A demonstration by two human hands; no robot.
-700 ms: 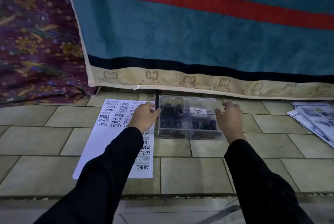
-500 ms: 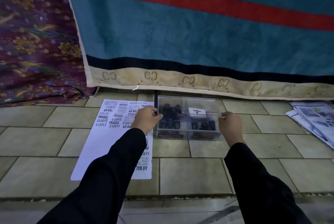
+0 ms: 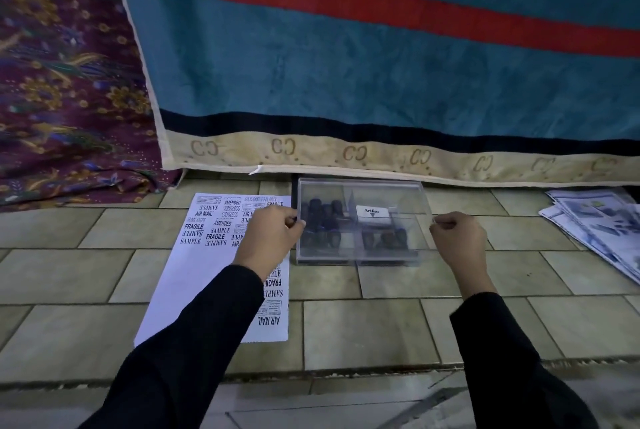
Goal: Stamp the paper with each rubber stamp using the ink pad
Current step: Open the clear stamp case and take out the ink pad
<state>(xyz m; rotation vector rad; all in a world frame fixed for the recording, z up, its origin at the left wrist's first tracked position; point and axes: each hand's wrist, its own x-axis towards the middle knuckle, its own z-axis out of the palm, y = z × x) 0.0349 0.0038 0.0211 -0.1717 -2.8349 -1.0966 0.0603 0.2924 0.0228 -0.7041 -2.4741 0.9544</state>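
Flanking the clear stamp box (image 3: 381,193), left hand (image 3: 270,238) and right hand (image 3: 457,241) each pinched an end. Long axis ran crosswise.

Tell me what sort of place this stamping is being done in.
Most likely a home floor, not a desk: the stamped paper and clear stamp case lie on beige floor tiles, with a teal, red-striped blanket and a purple floral cloth draped right behind them.

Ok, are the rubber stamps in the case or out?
In: the dark stamps show through the clear case, lid over them; none shows on the paper.
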